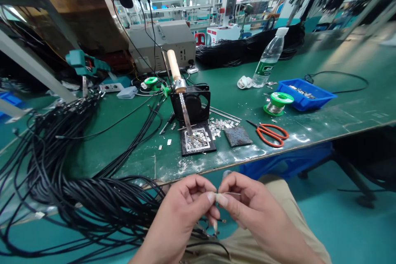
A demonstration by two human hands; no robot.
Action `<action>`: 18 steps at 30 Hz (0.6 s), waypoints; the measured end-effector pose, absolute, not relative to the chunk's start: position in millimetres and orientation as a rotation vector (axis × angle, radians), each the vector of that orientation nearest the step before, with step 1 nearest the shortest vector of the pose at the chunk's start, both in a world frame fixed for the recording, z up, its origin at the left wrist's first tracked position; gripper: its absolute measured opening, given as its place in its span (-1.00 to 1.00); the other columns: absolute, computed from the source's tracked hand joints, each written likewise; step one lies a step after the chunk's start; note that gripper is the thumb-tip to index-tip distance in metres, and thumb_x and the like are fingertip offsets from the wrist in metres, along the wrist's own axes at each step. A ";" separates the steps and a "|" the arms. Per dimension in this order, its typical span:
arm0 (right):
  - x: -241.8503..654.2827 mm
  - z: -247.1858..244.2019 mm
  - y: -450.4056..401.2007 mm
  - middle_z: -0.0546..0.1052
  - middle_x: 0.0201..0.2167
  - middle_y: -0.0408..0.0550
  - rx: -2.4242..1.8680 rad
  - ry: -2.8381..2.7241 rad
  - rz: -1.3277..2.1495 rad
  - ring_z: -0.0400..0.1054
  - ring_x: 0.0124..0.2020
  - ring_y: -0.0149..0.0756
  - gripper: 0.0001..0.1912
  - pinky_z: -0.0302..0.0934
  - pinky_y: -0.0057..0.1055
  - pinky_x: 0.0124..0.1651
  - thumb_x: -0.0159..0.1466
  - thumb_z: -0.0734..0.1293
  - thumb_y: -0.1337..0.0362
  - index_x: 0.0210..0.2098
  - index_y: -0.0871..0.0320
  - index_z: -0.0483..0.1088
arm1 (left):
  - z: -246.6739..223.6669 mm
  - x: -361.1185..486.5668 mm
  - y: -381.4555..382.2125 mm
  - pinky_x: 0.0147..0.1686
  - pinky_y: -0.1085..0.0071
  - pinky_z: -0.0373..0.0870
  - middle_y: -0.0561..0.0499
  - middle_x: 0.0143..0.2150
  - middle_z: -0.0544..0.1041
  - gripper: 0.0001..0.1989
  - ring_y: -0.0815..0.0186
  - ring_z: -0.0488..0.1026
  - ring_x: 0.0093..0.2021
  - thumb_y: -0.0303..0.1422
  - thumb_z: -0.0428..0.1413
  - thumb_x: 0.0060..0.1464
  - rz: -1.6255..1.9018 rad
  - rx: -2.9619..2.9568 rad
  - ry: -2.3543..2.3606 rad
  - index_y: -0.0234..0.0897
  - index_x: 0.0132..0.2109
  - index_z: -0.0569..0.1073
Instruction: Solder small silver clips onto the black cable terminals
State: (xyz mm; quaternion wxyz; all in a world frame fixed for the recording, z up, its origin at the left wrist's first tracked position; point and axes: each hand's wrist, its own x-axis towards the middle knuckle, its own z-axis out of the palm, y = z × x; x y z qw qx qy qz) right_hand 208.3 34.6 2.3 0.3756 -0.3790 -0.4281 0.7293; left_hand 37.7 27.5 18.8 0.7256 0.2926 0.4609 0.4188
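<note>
My left hand [194, 202] and my right hand [244, 198] meet just off the table's front edge, above my lap. Both are closed, thumb and fingertips pinched together with the tips touching. A thin pale wire [232, 193] juts out to the right from between my right fingers. What my left fingertips pinch is too small to make out. Ends of black cable [213, 244] hang below my hands. Left of them lies a thick bundle of black cables [114, 202], which spills over the table edge.
A soldering iron [182, 99] leans on a black fan stand [192, 103], its tip among small metal pieces. To the right lie a dark square pad [237, 136], orange-handled scissors [272, 133], a solder spool [275, 105], a blue tray [305, 95] and a bottle [268, 60].
</note>
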 end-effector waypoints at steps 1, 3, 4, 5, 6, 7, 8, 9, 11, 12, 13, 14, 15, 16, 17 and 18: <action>207.0 1.5 33.9 0.53 -0.50 -0.16 -0.963 -1.079 1.875 0.38 -0.47 -0.46 -0.61 0.23 -0.52 -0.37 0.25 0.55 0.03 -0.32 0.17 0.38 | 18.2 38.4 27.3 -0.49 0.53 0.47 0.06 -0.50 0.50 -0.72 0.41 0.46 -0.49 -0.29 0.42 -0.02 0.933 0.636 1.019 -0.38 -0.31 0.53; 204.7 -0.1 33.4 0.55 -0.49 -0.12 -0.971 -1.064 1.879 0.45 -0.42 -0.40 -0.59 0.29 -0.48 -0.31 0.25 0.54 0.00 -0.32 0.17 0.36 | 16.3 40.0 26.9 -0.51 0.53 0.46 0.07 -0.50 0.50 -0.70 0.42 0.45 -0.50 -0.28 0.43 -0.02 0.944 0.619 1.021 -0.38 -0.30 0.53; 203.9 -1.0 33.5 0.55 -0.48 -0.12 -0.988 -1.064 1.863 0.47 -0.41 -0.39 -0.58 0.31 -0.46 -0.29 0.24 0.54 -0.02 -0.30 0.17 0.37 | 15.0 41.0 26.7 -0.52 0.53 0.46 0.07 -0.51 0.50 -0.69 0.42 0.45 -0.51 -0.28 0.44 -0.02 0.949 0.612 1.022 -0.38 -0.29 0.53; 203.4 -1.9 33.5 0.55 -0.47 -0.12 -1.014 -1.067 1.834 0.47 -0.41 -0.38 -0.56 0.33 -0.45 -0.29 0.23 0.55 -0.03 -0.28 0.17 0.38 | 13.6 42.1 26.5 -0.52 0.52 0.47 0.07 -0.51 0.50 -0.68 0.41 0.45 -0.52 -0.26 0.45 -0.02 0.956 0.608 1.020 -0.38 -0.29 0.53; 203.1 -2.7 33.4 0.55 -0.45 -0.11 -1.043 -1.078 1.794 0.47 -0.40 -0.37 -0.55 0.34 -0.44 -0.29 0.21 0.55 -0.05 -0.25 0.17 0.40 | 12.0 43.1 26.3 -0.53 0.51 0.47 0.06 -0.51 0.51 -0.66 0.41 0.45 -0.53 -0.25 0.45 -0.03 0.964 0.605 1.020 -0.38 -0.29 0.52; 202.9 -3.5 33.1 0.55 -0.43 -0.10 -1.075 -1.095 1.749 0.46 -0.40 -0.37 -0.54 0.35 -0.44 -0.29 0.20 0.56 -0.05 -0.21 0.18 0.43 | 10.6 44.1 25.9 -0.52 0.51 0.48 0.05 -0.51 0.52 -0.65 0.40 0.46 -0.53 -0.24 0.46 -0.04 0.974 0.599 1.020 -0.38 -0.29 0.52; 202.9 -4.3 32.6 0.56 -0.41 -0.09 -1.101 -1.113 1.710 0.46 -0.39 -0.37 -0.54 0.36 -0.44 -0.29 0.21 0.55 -0.05 -0.18 0.19 0.45 | 9.2 45.0 25.5 -0.52 0.50 0.48 0.04 -0.51 0.53 -0.63 0.40 0.46 -0.52 -0.22 0.47 -0.04 0.985 0.591 1.019 -0.38 -0.30 0.51; 202.8 -5.0 31.8 0.57 -0.40 -0.07 -1.114 -1.126 1.684 0.46 -0.39 -0.36 -0.55 0.37 -0.44 -0.29 0.22 0.54 -0.05 -0.16 0.19 0.47 | 8.1 45.7 25.1 -0.51 0.50 0.48 0.03 -0.52 0.53 -0.62 0.40 0.46 -0.53 -0.21 0.47 -0.04 0.990 0.583 1.014 -0.38 -0.30 0.51; 202.6 -6.4 29.8 0.57 -0.42 -0.05 -1.096 -1.138 1.686 0.47 -0.39 -0.35 -0.58 0.38 -0.43 -0.29 0.26 0.50 -0.05 -0.19 0.20 0.49 | 7.0 46.6 24.7 -0.50 0.50 0.48 0.02 -0.52 0.55 -0.60 0.40 0.46 -0.53 -0.19 0.47 -0.04 0.980 0.560 1.003 -0.38 -0.29 0.50; 202.5 -7.1 29.0 0.57 -0.44 -0.06 -1.080 -1.137 1.694 0.47 -0.40 -0.34 -0.59 0.39 -0.43 -0.29 0.28 0.49 -0.05 -0.21 0.20 0.49 | 7.0 46.8 24.7 -0.48 0.50 0.48 0.01 -0.52 0.56 -0.59 0.40 0.47 -0.53 -0.18 0.47 -0.03 0.975 0.549 1.000 -0.38 -0.28 0.50; 202.6 -7.8 28.6 0.56 -0.45 -0.07 -1.071 -1.133 1.696 0.47 -0.41 -0.35 -0.60 0.38 -0.43 -0.31 0.29 0.48 -0.05 -0.23 0.19 0.48 | 7.4 46.8 24.8 -0.47 0.49 0.48 0.00 -0.52 0.56 -0.58 0.40 0.47 -0.53 -0.17 0.47 -0.03 0.971 0.542 0.996 -0.39 -0.27 0.50; 202.9 -8.5 29.0 0.54 -0.46 -0.08 -1.075 -1.133 1.685 0.45 -0.42 -0.35 -0.61 0.37 -0.44 -0.33 0.29 0.47 -0.05 -0.26 0.19 0.47 | 8.0 46.8 25.1 -0.45 0.49 0.49 0.00 -0.52 0.57 -0.57 0.40 0.48 -0.52 -0.16 0.47 -0.03 0.971 0.536 0.998 -0.39 -0.26 0.50; 203.6 -9.1 30.3 0.52 -0.47 -0.10 -1.102 -1.140 1.653 0.43 -0.45 -0.37 -0.60 0.34 -0.46 -0.37 0.29 0.47 -0.06 -0.29 0.18 0.46 | 8.7 46.8 25.5 -0.44 0.48 0.49 -0.01 -0.50 0.57 -0.57 0.39 0.49 -0.51 -0.14 0.46 -0.03 0.979 0.533 1.003 -0.38 -0.26 0.50; 204.9 -9.4 32.8 0.51 -0.48 -0.11 -1.163 -1.165 1.587 0.39 -0.47 -0.38 -0.59 0.29 -0.47 -0.41 0.29 0.46 -0.08 -0.31 0.18 0.45 | 9.3 46.7 25.7 -0.43 0.48 0.50 -0.01 -0.47 0.58 -0.57 0.39 0.49 -0.49 -0.13 0.46 -0.02 0.990 0.535 1.009 -0.38 -0.26 0.50; 206.8 -9.4 36.7 0.50 -0.48 -0.12 -1.249 -1.199 1.490 0.35 -0.50 -0.39 -0.57 0.26 -0.47 -0.45 0.29 0.44 -0.11 -0.32 0.17 0.44 | 9.6 46.6 25.6 -0.42 0.46 0.51 -0.01 -0.43 0.59 -0.57 0.39 0.50 -0.48 -0.12 0.45 -0.02 0.999 0.543 1.018 -0.38 -0.25 0.50; 209.2 -9.2 41.7 0.50 -0.48 -0.11 -1.342 -1.236 1.376 0.33 -0.51 -0.38 -0.56 0.23 -0.46 -0.46 0.29 0.41 -0.13 -0.32 0.16 0.44 | 9.5 46.4 25.2 -0.43 0.45 0.51 -0.01 -0.40 0.59 -0.56 0.38 0.50 -0.47 -0.11 0.45 -0.01 1.005 0.557 1.029 -0.37 -0.23 0.51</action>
